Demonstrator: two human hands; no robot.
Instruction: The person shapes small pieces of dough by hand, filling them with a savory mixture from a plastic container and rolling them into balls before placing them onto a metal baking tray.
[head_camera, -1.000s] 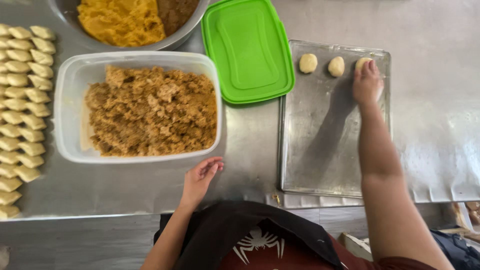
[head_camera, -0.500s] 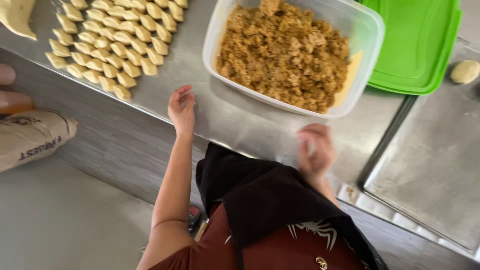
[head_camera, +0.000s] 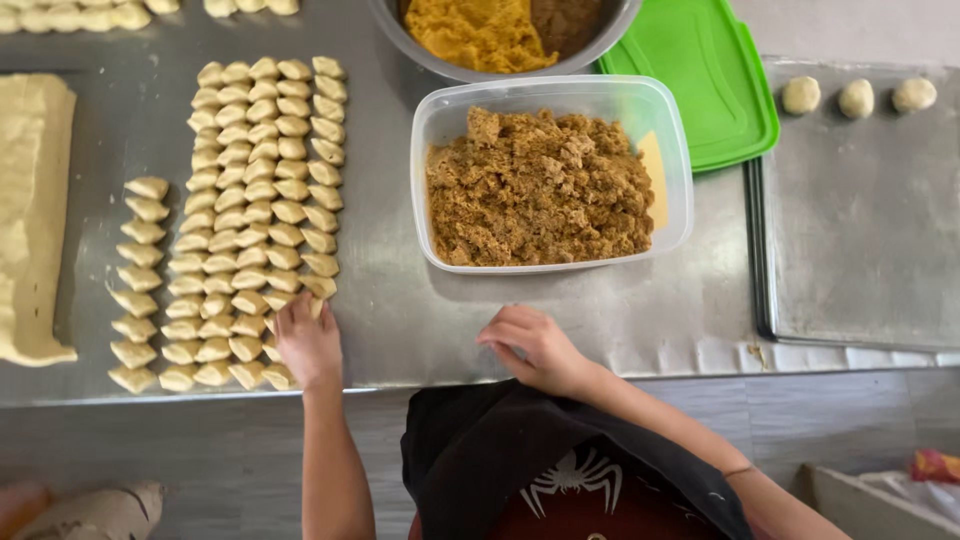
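My left hand (head_camera: 307, 340) rests on the near right corner of the rows of small cut dough pieces (head_camera: 250, 210) on the steel table (head_camera: 400, 310), its fingers touching one piece. Whether it grips that piece is hard to tell. My right hand (head_camera: 530, 345) hovers near the table's front edge, fingers loosely curled, holding nothing, just in front of the clear plastic tub of brown shredded filling (head_camera: 545, 190). Three rolled dough balls (head_camera: 855, 96) sit at the far side of a metal baking tray (head_camera: 860, 260) on the right.
A metal bowl with orange and brown paste (head_camera: 500, 35) stands behind the tub. A green lid (head_camera: 700, 75) lies beside it. A slab of dough (head_camera: 35, 210) lies at the left. A sack (head_camera: 95, 512) lies on the floor at the bottom left.
My right hand came back from the dough balls on the tray to the table's front edge. My left hand moved left onto the cut dough pieces. The view swung left.
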